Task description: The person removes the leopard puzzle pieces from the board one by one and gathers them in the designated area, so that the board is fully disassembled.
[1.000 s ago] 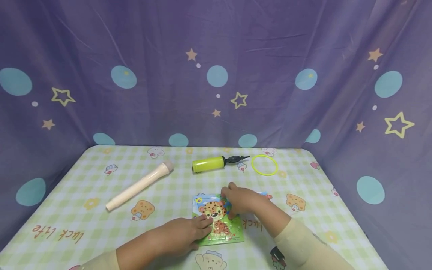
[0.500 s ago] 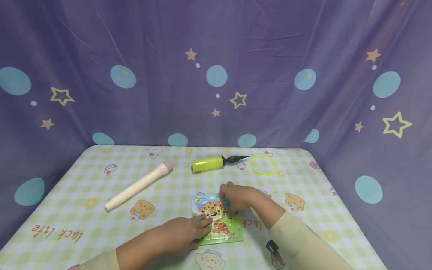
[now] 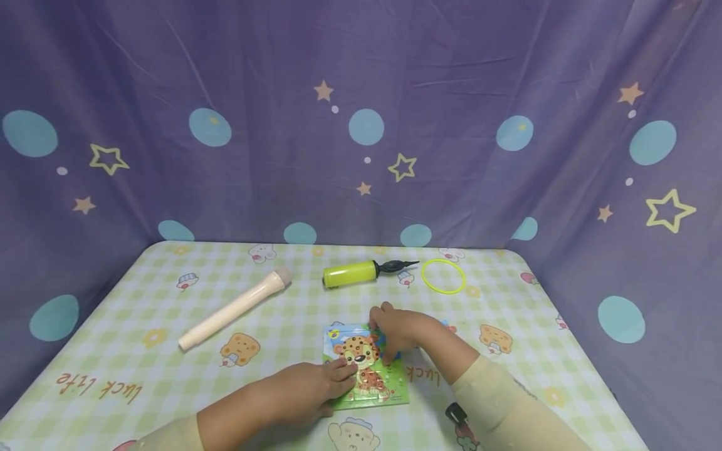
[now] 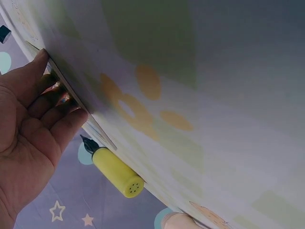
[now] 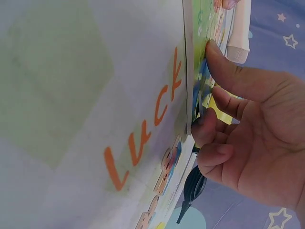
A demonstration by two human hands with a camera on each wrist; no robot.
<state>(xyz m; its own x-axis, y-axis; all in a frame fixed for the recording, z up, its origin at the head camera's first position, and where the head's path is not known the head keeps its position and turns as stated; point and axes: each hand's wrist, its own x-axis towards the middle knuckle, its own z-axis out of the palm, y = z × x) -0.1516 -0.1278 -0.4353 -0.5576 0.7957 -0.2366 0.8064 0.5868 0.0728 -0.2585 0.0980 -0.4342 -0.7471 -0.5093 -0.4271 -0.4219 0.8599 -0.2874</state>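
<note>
Over the table, my right sleeve has shifted slightly left; the puzzle lies unmoved. My left hand grips its near left corner; my right hand curls over, hiding the far right corner, whether pinching I cannot tell. The dark thing beside the sleeve is indistinct.

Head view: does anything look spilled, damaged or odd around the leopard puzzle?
Nothing visible looks spilled or damaged, but the right hand covers the far right corner of the leopard puzzle. One oddity: a small black object beside the right sleeve; I can't tell what it is.
</note>
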